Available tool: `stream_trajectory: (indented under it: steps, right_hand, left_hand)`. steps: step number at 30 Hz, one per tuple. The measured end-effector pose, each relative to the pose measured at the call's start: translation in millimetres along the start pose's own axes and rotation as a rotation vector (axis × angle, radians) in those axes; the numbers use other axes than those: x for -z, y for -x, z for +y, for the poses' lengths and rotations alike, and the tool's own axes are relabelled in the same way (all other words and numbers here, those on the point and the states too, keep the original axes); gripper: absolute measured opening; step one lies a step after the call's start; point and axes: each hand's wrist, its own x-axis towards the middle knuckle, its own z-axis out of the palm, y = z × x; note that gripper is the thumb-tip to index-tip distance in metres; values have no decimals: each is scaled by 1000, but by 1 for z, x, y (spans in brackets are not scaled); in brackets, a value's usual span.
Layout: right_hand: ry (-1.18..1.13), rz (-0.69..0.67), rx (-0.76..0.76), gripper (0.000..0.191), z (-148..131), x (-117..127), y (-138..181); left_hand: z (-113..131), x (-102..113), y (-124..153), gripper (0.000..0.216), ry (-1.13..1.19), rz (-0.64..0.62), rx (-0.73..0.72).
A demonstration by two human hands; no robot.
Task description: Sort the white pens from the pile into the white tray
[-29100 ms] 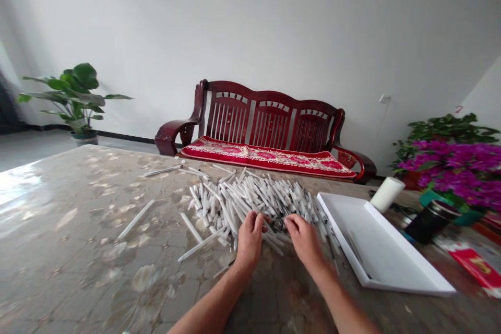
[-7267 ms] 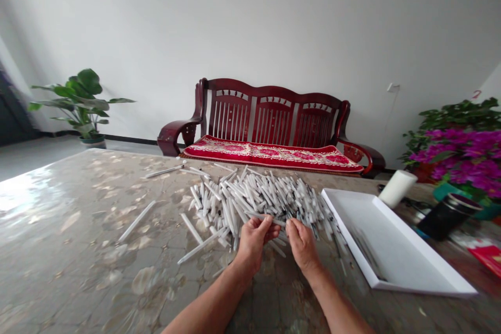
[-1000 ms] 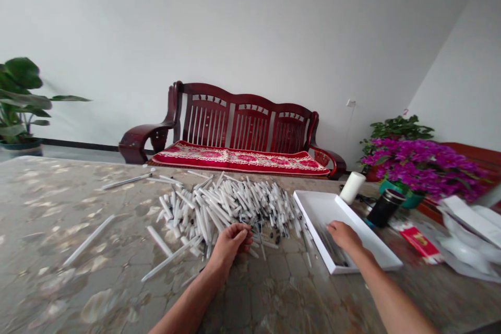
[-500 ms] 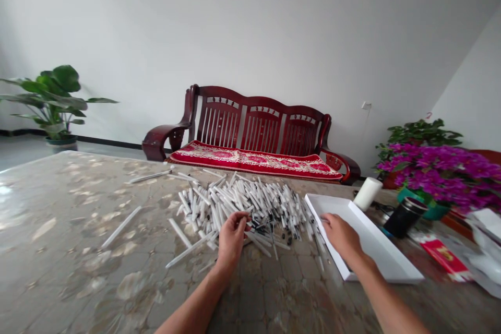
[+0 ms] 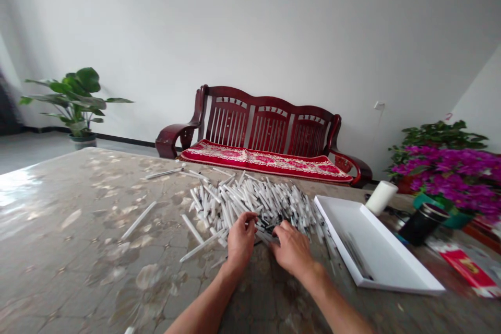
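A heap of slim white pens (image 5: 250, 193), some with black ends, lies in the middle of the table. My left hand (image 5: 241, 237) is at the heap's near edge, thumb and fingers curled together; whatever they grip is too small to name. Close by on the right, my right hand (image 5: 293, 248) reaches in with bent fingers among the pens. Its fingertips are partly hidden, and what they pinch I cannot make out. Right of the heap stands a shallow white box lid (image 5: 395, 250), with several thin dark-tipped pens (image 5: 356, 253) lying along its left side.
One loose pen (image 5: 139, 220) lies left on the patterned tabletop (image 5: 97, 261). Beyond the box are a white roll (image 5: 381, 197), a black cup (image 5: 422, 224), a red packet (image 5: 467, 269) and purple flowers (image 5: 450, 177). A wooden bench (image 5: 266, 125) stands behind the table.
My right hand has moved left from the white box lid to the heap, beside my left hand. Pens in the lid now show. The view has turned slightly left.
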Motion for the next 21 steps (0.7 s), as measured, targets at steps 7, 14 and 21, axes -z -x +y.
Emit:
stream_trajectory:
  steps: [7,14,21]
  right_hand:
    - [97,-74,-35,23,2,0,6]
    - [-104,-62,-43,17,33,-9,4]
    - [-663,168,-37,20,49,-24,1]
  left_hand:
    - [-11,0,-1,11,-139,-44,-67]
    - [-1,0,7,12,-346,-153,-135]
    - [-4,-10,16,19,-368,-268,-131]
